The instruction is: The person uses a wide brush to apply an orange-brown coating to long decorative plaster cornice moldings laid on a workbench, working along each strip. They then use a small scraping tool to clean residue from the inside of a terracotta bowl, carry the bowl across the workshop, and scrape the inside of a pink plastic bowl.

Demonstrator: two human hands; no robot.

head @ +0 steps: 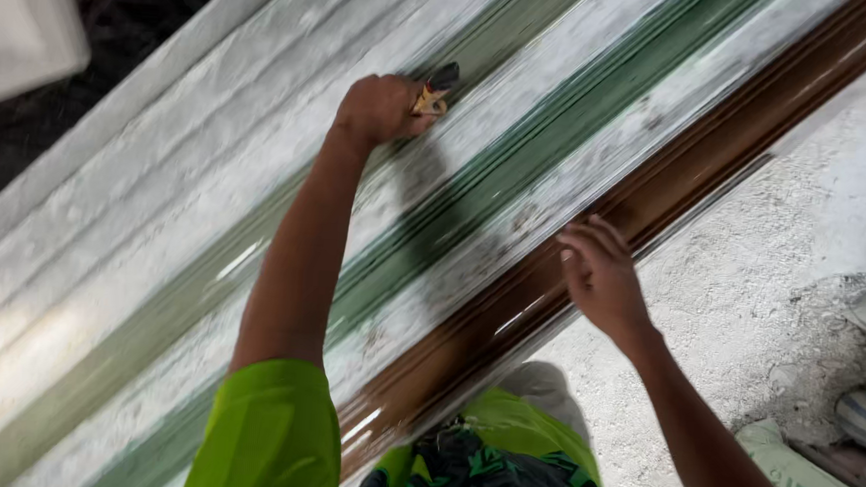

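Brush (pixel 436 91), light and stiff, sits clenched in your left hand (pixel 379 110) far on the wet, slippery mould (pixel 130 285); right hand (pixel 601 276) open near its brown edge (pixel 657 187).

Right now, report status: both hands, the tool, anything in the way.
Left hand shut on small brush, against the long mould. Right hand open, fingertips on its brown edge. Nothing obstructing.

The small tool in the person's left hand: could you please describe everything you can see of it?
The tool is mostly hidden inside the closed left hand. Only its front end shows: a yellowish-brown part by the fingers and a dark tip beyond it. It looks like a small brush or scraper, but motion blur leaves that unclear. It points up and to the right, its tip against a green stripe of the long ridged panel, which is coated with white, patchy material.
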